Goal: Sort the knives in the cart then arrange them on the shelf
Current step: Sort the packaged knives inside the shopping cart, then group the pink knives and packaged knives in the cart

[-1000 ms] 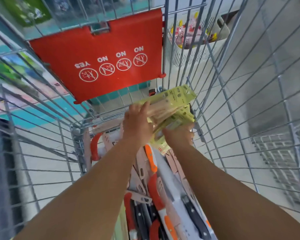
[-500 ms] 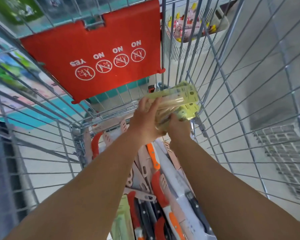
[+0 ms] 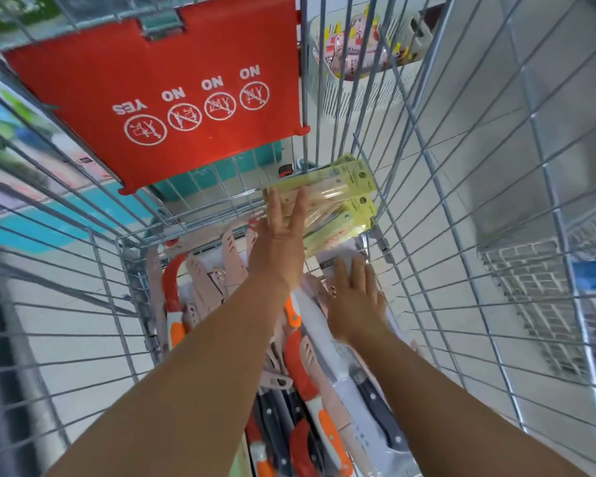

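Note:
Inside the wire cart (image 3: 427, 187) lie many packaged knives: pink-sheathed ones (image 3: 203, 280), red and orange-handled ones (image 3: 300, 366), and a black-handled knife on white card (image 3: 372, 401). A stack of yellow-green knife packs (image 3: 344, 201) leans in the far right corner. My left hand (image 3: 283, 235) rests with straight fingers against that stack. My right hand (image 3: 355, 297) lies flat, fingers spread, on the white pack just below the stack, holding nothing.
The red child-seat flap (image 3: 172, 98) hangs at the cart's far end. Beyond the wires stands a white basket (image 3: 355, 74) with pink items. A grey crate (image 3: 530, 304) sits on the floor at right.
Both hands gripped the yellow-green packs earlier. Now the packs sit in the far right corner, the left hand has straightened against them, and the right hand has let go and dropped onto the white pack.

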The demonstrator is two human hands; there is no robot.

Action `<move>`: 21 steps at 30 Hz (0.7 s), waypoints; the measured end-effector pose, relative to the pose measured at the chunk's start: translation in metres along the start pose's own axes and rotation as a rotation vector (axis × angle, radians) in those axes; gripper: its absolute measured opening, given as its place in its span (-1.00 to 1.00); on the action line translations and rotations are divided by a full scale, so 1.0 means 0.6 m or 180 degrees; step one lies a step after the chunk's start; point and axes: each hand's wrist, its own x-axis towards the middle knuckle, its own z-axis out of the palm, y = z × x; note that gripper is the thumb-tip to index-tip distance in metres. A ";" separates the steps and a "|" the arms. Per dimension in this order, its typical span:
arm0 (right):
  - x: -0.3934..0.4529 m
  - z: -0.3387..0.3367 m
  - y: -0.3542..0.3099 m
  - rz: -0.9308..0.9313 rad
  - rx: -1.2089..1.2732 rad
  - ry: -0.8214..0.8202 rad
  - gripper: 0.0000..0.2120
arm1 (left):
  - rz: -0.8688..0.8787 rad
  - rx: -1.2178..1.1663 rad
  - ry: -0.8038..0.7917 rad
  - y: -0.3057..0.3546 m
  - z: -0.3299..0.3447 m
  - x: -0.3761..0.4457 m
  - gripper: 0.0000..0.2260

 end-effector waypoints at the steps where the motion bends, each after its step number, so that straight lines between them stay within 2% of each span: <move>1: -0.009 0.002 0.002 -0.0064 -0.0155 -0.0108 -0.19 | 0.0004 0.0012 0.0018 0.000 0.000 -0.001 -0.01; 3: -0.025 0.002 0.002 -0.0191 -0.0315 -0.0268 -0.11 | 0.0029 0.0006 0.0082 0.000 -0.001 -0.004 -0.03; 6: -0.052 0.006 0.008 -0.0296 -0.0350 -0.0328 -0.10 | 0.0050 0.0053 0.0162 0.000 0.000 -0.008 -0.06; 12: -0.084 0.017 0.019 -0.0224 -0.0364 -0.0504 0.00 | -0.0023 -0.0098 0.0321 -0.004 0.009 -0.016 -0.05; 14: -0.084 0.011 0.015 -0.0140 -0.0139 -0.0395 -0.11 | -0.0081 -0.0278 0.0358 -0.002 0.012 -0.022 -0.03; 17: -0.079 -0.001 0.009 0.0051 0.0342 0.0090 -0.32 | -0.0182 -0.0465 0.0364 0.005 0.008 -0.031 -0.03; 21: -0.088 0.010 0.017 0.0101 0.0478 0.0194 -0.35 | -0.0143 -0.0510 0.0450 0.007 0.005 -0.048 -0.09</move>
